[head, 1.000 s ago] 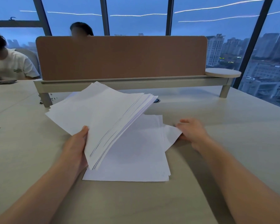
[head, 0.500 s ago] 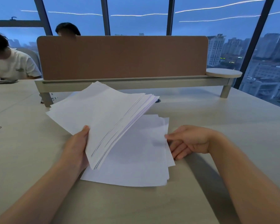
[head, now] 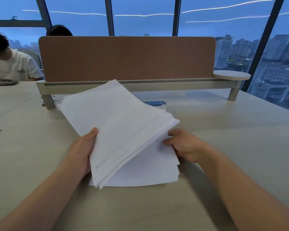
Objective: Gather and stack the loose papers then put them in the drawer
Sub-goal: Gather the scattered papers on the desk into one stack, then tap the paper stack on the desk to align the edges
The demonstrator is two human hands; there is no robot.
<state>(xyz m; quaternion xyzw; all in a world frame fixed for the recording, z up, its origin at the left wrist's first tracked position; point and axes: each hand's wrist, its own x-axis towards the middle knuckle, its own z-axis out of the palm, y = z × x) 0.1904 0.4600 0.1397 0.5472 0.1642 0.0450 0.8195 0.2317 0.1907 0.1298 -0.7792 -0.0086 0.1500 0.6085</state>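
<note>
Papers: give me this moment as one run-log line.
stage: gathering | left hand: holds raised paper stack | right hand: fingers curled at right edge of lower sheets on desk | drawer: not in view

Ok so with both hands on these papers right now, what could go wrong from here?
1. The left hand holds the fanned stack by one edge only; sheets could slide out.
2. The right hand is gathering the lower sheets at their side; a corner might crease.
3. The edges are uneven, so the merged pile may need squaring before it goes in a drawer.
</note>
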